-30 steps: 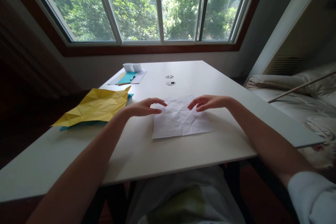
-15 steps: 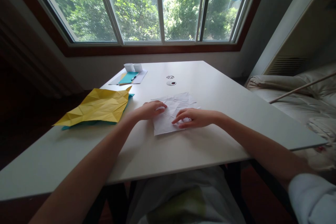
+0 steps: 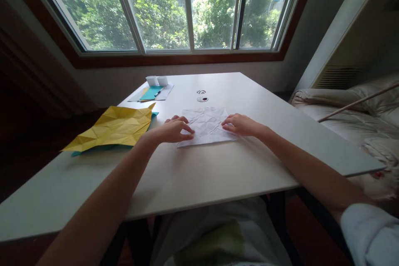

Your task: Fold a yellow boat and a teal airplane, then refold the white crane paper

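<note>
two bare hands, well apart: left hand (image 3: pixel 175 129) at the left side of a creased, four-sided white paper sheet (image 3: pixel 207 124), right hand (image 3: pixel 241 124) at its right side. fingers bent, tips against paper on both sides; cannot tell whether pinching the edges or only pressing down. between them, the white paper sheet, opened out and nearly flat on the smooth white tabletop (image 3: pixel 205 170).

crossed by many folds, so probably weak along those lines. could tear at a crease if pulled outward from both sides at once. could also skid on so slick a surface if pressed unevenly, picking up stray wrinkles.

beyond the left hand, a large, crumpled yellow paper sheet (image 3: pixel 115 129), with teal paper (image 3: pixel 106 146) showing underneath. near the left forearm (image 3: pixel 115 178) and overhanging the tabletop's left edge, hence liable to drop if caught by an elbow swinging outward. perhaps light enough to lift in a draught as well.

farther off, at the far left corner, two small white box-like shapes (image 3: pixel 151 80) behind a flat turquoise rectangular sheet (image 3: pixel 151 93), plus a slim dark-and-white pen (image 3: pixel 158 91). apt to roll if bumped, but out of easy reach of a stray knock.
</note>
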`<state>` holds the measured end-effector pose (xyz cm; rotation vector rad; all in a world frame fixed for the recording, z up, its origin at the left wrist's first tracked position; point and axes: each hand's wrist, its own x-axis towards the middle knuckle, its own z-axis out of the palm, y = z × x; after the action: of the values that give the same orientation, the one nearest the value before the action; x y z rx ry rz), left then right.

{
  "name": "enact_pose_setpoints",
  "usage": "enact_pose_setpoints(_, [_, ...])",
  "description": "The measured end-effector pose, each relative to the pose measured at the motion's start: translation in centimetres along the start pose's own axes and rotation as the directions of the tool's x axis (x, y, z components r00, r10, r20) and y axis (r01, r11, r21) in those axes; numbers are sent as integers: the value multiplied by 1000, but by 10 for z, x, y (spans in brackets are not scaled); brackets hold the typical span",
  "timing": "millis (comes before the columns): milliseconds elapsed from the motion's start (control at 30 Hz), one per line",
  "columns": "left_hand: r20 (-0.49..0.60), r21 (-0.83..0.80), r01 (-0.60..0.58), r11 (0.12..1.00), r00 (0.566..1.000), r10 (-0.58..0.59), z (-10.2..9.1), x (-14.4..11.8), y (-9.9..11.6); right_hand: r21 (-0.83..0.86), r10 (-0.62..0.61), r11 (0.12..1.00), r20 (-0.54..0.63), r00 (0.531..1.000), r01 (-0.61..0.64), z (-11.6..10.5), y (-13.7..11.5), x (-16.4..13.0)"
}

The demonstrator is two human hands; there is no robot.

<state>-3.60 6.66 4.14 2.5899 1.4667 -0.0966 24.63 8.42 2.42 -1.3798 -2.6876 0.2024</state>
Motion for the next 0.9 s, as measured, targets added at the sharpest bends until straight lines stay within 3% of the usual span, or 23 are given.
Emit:
enact_pose_setpoints(167, [100,-39,-93,995,990,96,-5,-5,11,7,-1,1000,-10,1000,1,0,14,3])
enact_pose_setpoints(300, [129,-47,-98,994,986,103,-8,-7,16,23,-18,1000,12,1000,18,-4,17,3])
enact_pose_setpoints(500, [147,-125,-91,988,983,109,-10,-7,13,60,62,996,57,996,-65,-12,15,-2])
enact_pose_setpoints(600, [95,-164,-91,982,990,107,-9,-5,7,89,40,995,4,999,-40,-13,20,-2])
enact_pose_setpoints(700, [-93,-160,-18,987,996,3,-4,0,-9,125,21,992,-87,996,-10,-8,34,2])
enact_pose_setpoints(767, [-194,-118,112,987,972,-134,1,6,-24,104,33,994,-137,990,-19,-3,46,6])
enact_pose_setpoints(833, [-238,-102,278,955,926,-295,8,11,-37,77,45,996,-144,989,-34,4,57,9])
enact_pose_setpoints(900, [-225,-121,338,933,906,-358,16,15,-46,66,49,997,-111,993,-42,11,65,12])
